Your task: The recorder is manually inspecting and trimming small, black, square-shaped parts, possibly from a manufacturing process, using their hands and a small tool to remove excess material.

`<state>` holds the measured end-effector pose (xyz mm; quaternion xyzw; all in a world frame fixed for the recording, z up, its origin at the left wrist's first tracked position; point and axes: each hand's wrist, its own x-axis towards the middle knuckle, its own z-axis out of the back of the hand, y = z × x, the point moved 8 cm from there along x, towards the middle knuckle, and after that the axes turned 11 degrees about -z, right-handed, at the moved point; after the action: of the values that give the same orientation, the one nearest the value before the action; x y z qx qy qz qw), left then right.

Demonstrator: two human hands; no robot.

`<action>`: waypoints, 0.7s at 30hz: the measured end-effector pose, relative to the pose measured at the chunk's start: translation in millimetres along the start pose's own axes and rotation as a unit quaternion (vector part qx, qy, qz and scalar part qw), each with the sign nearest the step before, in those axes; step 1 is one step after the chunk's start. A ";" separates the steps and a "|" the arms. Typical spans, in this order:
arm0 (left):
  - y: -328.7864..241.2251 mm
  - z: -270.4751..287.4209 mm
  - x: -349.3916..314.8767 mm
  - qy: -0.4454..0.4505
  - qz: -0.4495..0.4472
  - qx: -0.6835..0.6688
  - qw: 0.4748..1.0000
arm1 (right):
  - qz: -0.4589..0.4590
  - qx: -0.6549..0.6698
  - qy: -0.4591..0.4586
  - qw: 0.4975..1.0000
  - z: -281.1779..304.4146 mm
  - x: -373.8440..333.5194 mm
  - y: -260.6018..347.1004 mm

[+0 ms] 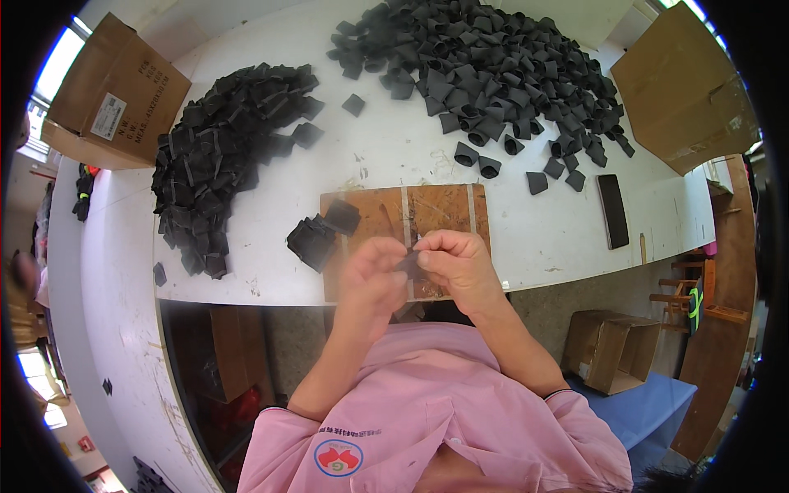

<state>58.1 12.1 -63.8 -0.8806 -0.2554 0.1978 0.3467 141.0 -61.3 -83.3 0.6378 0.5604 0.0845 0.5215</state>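
Piece (409, 264), small, dark and partly covered by fingers, held up between both hands above the wooden board (450, 205) at the near edge of the white table (345, 160). On the right hand (454, 261), thumb and forefinger drawn together in a pinch on its right side, other fingers curled in. On the left hand (374, 275), slightly blurred, fingers bent inward with tips close to the opposite side; cannot tell whether fully closed on it. Just left of the hands, overlapping the board's left edge, a small stack of flat black squares (311, 245). Farther left, a long heap of flat dark pieces (218, 156); beyond the board, toward the right, a broad heap of dark curled pieces (493, 74), several with open, tube-like ends. Well to the right of both hands, a flat black rectangular object (612, 211). Toward the far corners, a brown cardboard box (123, 86) at left and another carton (686, 90) at right.
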 end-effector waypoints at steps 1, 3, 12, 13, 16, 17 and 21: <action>-6.7 1.9 -0.1 -0.005 -0.034 0.106 0.994 | 0.002 -0.001 0.001 1.000 -2.9 -0.4 0.7; -18.0 -0.6 -0.7 -0.032 -0.155 0.237 0.958 | -0.079 0.219 0.105 0.967 -23.5 -3.5 -8.8; -60.2 -20.8 12.1 0.003 -0.108 -0.086 0.990 | 0.059 -0.110 0.103 0.987 -61.6 -14.2 75.1; -63.2 -39.9 12.1 0.089 -0.024 -0.275 0.957 | 0.105 -0.144 0.110 0.978 -70.9 -14.8 94.0; -63.4 -34.5 22.0 0.081 0.005 -0.290 0.954 | 0.073 -0.109 0.149 0.980 -70.9 9.4 89.9; -55.5 -24.4 27.6 0.042 0.019 -0.292 0.955 | 0.018 -0.051 0.175 0.983 -65.2 22.8 74.0; -46.2 -14.2 24.7 0.049 -0.041 -0.185 0.981 | 0.068 -0.078 0.148 0.984 -57.3 19.5 66.2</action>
<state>70.6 48.5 -25.5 -0.9271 -0.3058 0.0892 0.1976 149.7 -1.5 -17.0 0.6121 0.5787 0.2567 0.4739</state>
